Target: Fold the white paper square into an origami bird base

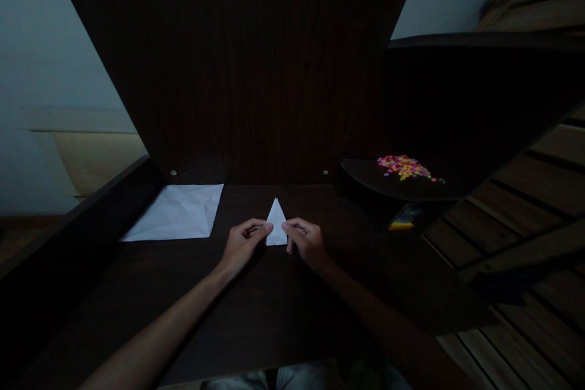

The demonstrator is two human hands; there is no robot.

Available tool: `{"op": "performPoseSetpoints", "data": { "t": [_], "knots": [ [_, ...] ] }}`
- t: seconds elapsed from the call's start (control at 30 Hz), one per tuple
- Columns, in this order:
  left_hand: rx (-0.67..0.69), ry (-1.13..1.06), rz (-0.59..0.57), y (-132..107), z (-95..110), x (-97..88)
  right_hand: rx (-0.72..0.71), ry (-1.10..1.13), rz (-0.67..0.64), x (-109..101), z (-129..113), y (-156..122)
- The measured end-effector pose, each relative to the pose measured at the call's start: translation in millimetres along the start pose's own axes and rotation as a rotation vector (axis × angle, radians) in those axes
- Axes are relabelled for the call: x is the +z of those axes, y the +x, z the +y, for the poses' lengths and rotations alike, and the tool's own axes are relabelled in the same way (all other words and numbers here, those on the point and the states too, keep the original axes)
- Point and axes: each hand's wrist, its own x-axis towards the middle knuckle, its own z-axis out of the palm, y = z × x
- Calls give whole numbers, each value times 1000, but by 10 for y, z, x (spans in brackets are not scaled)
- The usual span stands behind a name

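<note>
A small piece of white paper, folded into a narrow triangle with its tip pointing away from me, is held between my two hands over the dark table. A crease or seam runs down its middle. My left hand pinches its left edge, thumb on top. From the other side, my right hand pinches the right edge in the same way, thumb on the paper's face. Some fingers are hidden behind the paper and the hands.
On the left of the dark table lies a creased white sheet. A curved shelf at the right carries a heap of small colourful pieces. Beneath it is a colourful item. A raised board edges the left side.
</note>
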Motion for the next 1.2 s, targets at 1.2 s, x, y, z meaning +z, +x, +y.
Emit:
{"op": "performPoseSetpoints", "data": {
  "t": [1.2],
  "knots": [
    [-68,-117,-232,-39,82,-5,2,56,-83,-4,84,4]
  ]
}}
